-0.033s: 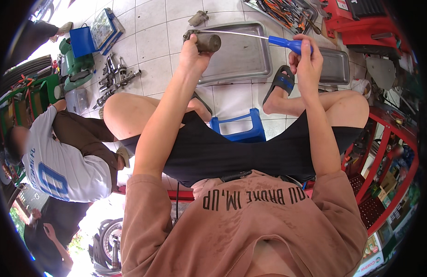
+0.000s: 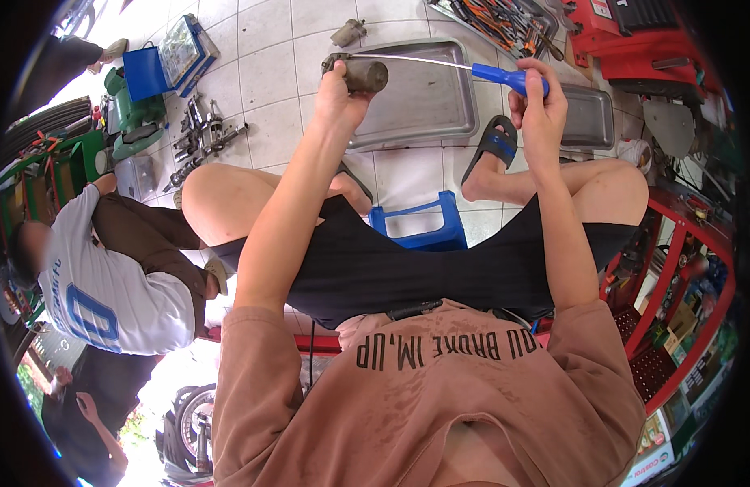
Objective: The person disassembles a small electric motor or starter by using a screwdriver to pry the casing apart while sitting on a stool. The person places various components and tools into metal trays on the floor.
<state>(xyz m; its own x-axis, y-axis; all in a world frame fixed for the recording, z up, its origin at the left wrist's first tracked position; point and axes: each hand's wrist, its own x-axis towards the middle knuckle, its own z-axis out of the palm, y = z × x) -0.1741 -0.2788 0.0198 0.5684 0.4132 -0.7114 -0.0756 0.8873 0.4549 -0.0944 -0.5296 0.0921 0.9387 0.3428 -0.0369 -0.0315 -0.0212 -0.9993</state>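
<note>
My left hand (image 2: pixel 341 99) is closed around a grimy, cylindrical starter motor (image 2: pixel 367 76), held up over the left end of a shallow metal tray (image 2: pixel 470 105). In my right hand (image 2: pixel 542 109) is a screwdriver with a blue handle (image 2: pixel 493 75), gripped near the handle's end with the fingers curled. Its long, thin shaft runs left, almost level, and the tip reaches the end of the motor by my left thumb. Whether the tip sits in a screw is too small to tell. A similar dirty cylindrical part (image 2: pixel 348 32) lies on the tiles just beyond the motor.
Pliers and other tools fill a tray (image 2: pixel 513 32) at the far right, beside a red machine (image 2: pixel 635 40). A smaller tray (image 2: pixel 588 118) lies right. Metal parts (image 2: pixel 200 134) and a blue case (image 2: pixel 148 75) are left. A blue stool (image 2: pixel 424 231) stands between my legs. A person (image 2: pixel 123 300) sits left.
</note>
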